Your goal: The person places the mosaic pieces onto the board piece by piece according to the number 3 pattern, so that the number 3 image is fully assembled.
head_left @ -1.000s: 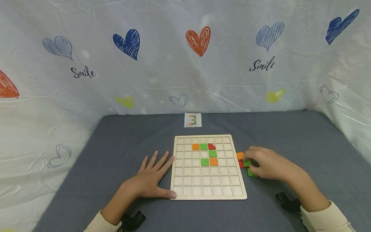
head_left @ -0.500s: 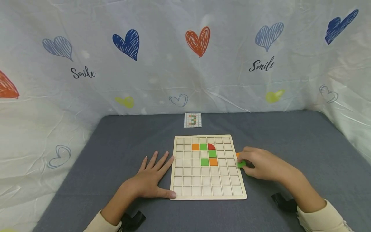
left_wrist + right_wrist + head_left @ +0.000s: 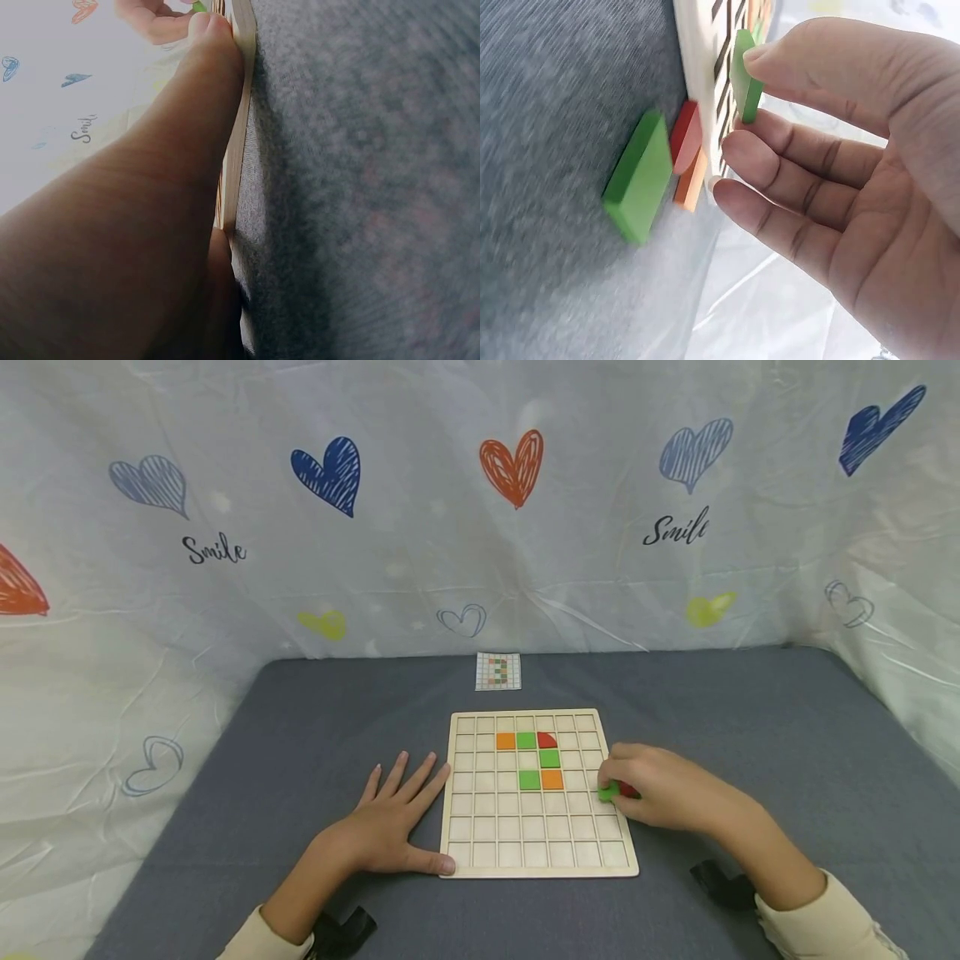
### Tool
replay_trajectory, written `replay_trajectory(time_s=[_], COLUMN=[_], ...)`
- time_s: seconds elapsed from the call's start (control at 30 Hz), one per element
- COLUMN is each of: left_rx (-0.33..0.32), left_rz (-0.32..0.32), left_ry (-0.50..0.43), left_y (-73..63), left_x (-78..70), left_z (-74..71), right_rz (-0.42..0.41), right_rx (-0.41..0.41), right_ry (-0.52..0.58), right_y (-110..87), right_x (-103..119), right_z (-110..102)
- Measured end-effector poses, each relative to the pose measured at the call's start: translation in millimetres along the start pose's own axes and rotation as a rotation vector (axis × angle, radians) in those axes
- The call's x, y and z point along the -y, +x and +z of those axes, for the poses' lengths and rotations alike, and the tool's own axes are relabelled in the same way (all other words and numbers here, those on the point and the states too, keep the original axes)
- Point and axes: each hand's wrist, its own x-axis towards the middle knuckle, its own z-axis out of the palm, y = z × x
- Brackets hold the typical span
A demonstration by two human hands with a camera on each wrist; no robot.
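Note:
A pale wooden grid board (image 3: 525, 860) lies on the dark grey cloth. Several orange, green and red tiles sit in its upper cells, among them a red quarter-round tile (image 3: 547, 741). My left hand (image 3: 382, 831) lies spread at the board's left edge, its thumb on the lower left corner. Over the board's right edge, my right hand (image 3: 660, 785) pinches a green square tile (image 3: 747, 79) between thumb and fingers. In the right wrist view, another green tile (image 3: 641, 187), a red tile (image 3: 688, 139) and an orange tile (image 3: 692, 182) lie on the cloth beside the board.
A small printed card (image 3: 498, 672) with a coloured grid pattern lies behind the board, near the table's (image 3: 360, 693) back edge. A white curtain (image 3: 420, 527) with printed hearts hangs behind the table.
My right hand has picked up the green tile from the loose tiles on the right and carried it left over the board's edge. The left hand has stayed still.

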Motion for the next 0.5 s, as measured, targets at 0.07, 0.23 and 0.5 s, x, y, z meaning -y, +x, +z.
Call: replay_trajectory(time_s=[0.07,0.23,0.5], left_rx=[0.011,0.021,0.022], left_rz=[-0.007,-0.019,-0.014], left_ry=[0.006,0.01,0.001], left_y=[-0.2,-0.2,-1.1], left_x=[-1.5,-2.3,-4.4], left_z=[-1.8,-3.2,-4.6], right_rz=[-0.024,-0.072,-0.126], right_rx=[-0.005,-0.005,-0.01], right_ry=[0.007,0.0,-0.025], right_y=[3.1,12.6,26.1], right_x=[2.9,10.2,18.5], right_z=[0.9,6.5,13.2])
